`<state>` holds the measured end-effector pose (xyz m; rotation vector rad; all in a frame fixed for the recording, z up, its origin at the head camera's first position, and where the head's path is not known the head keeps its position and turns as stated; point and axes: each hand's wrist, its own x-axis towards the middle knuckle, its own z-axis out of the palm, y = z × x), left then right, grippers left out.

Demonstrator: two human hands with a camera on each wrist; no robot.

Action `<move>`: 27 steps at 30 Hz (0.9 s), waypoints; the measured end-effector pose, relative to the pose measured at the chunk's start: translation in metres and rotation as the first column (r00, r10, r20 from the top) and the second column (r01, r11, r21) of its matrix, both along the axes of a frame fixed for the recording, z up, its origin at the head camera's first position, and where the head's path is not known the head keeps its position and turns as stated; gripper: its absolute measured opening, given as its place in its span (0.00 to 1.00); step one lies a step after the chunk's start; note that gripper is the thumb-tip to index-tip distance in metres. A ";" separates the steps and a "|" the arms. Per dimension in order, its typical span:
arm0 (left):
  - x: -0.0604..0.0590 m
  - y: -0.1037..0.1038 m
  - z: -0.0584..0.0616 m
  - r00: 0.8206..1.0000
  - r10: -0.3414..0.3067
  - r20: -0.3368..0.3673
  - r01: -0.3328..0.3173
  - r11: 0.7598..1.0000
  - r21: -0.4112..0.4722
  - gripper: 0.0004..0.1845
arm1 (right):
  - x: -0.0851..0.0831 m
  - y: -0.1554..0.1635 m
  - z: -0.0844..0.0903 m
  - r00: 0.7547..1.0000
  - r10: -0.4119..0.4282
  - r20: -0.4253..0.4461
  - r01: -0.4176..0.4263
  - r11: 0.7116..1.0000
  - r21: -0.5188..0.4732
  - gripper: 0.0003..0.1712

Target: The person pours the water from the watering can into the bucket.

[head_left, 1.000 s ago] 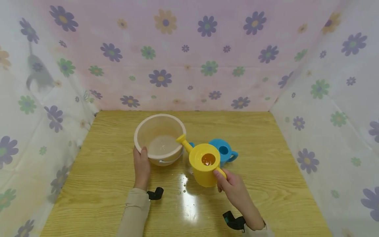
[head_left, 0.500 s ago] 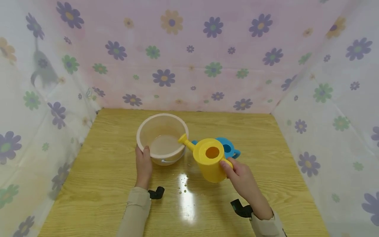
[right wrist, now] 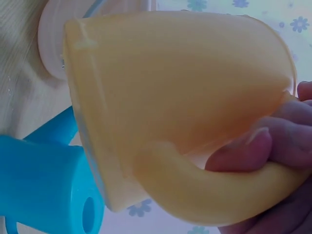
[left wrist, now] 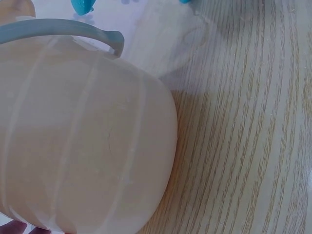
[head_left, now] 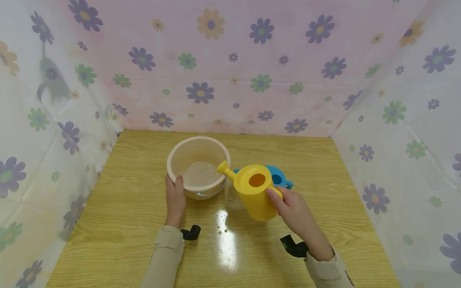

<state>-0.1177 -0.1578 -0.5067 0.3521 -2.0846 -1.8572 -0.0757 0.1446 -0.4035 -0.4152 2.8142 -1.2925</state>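
No readable text, labels, brands or numbers anywhere: none on the bucket (head_left: 198, 166), the yellow can (head_left: 253, 192), the blue can (head_left: 279, 180) beside it, or the flowered backdrop.

Bright, even light fills the head view, soft and white, apparently from above — a strong glare patch sits on the near middle of the desk (head_left: 227, 240), washing out the wood grain there. Shadows are faint and short. The floral curtains (head_left: 403, 120) bow outward at the left and right edges, a wide-lens distortion. The left wrist view is pale and hazy, the pink bucket (left wrist: 83, 141) too close to be sharp. The right wrist view is soft too — the yellow watering can (right wrist: 180, 97) fills it, slightly blurred.
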 end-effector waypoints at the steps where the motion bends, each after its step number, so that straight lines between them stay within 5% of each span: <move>1: 0.000 0.000 -0.001 1.000 0.003 -0.002 -0.003 1.000 -0.004 0.29 | -0.001 0.000 0.001 1.000 0.006 0.002 -0.006 1.000 0.004 0.17; 3: -0.004 -0.002 -0.011 1.000 0.008 -0.007 -0.008 1.000 -0.011 0.30 | -0.002 0.002 0.002 1.000 0.016 0.005 -0.016 1.000 0.008 0.18; 14: -0.004 -0.002 -0.010 1.000 0.011 -0.020 -0.011 1.000 0.002 0.28 | -0.004 0.002 0.003 0.999 -0.010 0.043 0.010 1.000 -0.001 0.20; 27: -0.005 -0.002 -0.010 1.000 0.000 0.009 0.000 1.000 -0.001 0.28 | 0.002 -0.009 -0.008 0.990 -0.132 0.059 0.139 0.981 -0.137 0.21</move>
